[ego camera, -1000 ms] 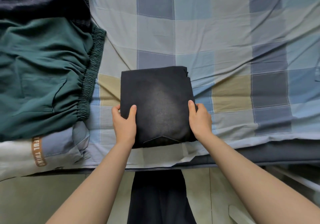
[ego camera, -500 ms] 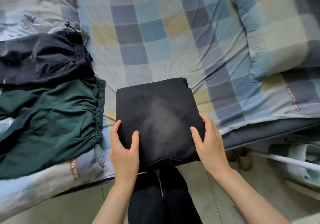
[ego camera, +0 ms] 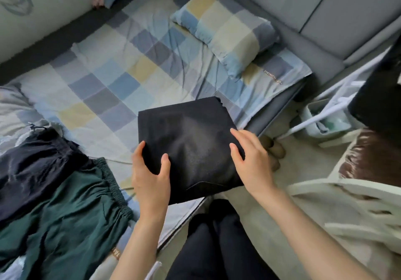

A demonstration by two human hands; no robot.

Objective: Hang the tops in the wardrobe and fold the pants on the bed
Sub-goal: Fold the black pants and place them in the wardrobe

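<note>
A pair of black pants [ego camera: 188,147], folded into a flat square, is held above the near edge of the bed [ego camera: 121,80]. My left hand [ego camera: 150,175] grips its left side, thumb on top and fingers underneath. My right hand [ego camera: 252,160] grips its right side the same way. Green pants [ego camera: 65,212] lie unfolded at the bed's near left. Dark navy pants [ego camera: 32,167] lie unfolded just behind them.
A checked pillow [ego camera: 227,30] lies at the head of the bed, against a grey headboard [ego camera: 303,4]. White bars of a rack [ego camera: 325,104] and a white chair [ego camera: 347,210] stand on the right. Shoes [ego camera: 274,149] sit on the floor by the bed.
The folded black pants have left the sheet and travelled right, carried in both hands. My view has swung up and right, bringing in the pillow, the headboard and the rack.
</note>
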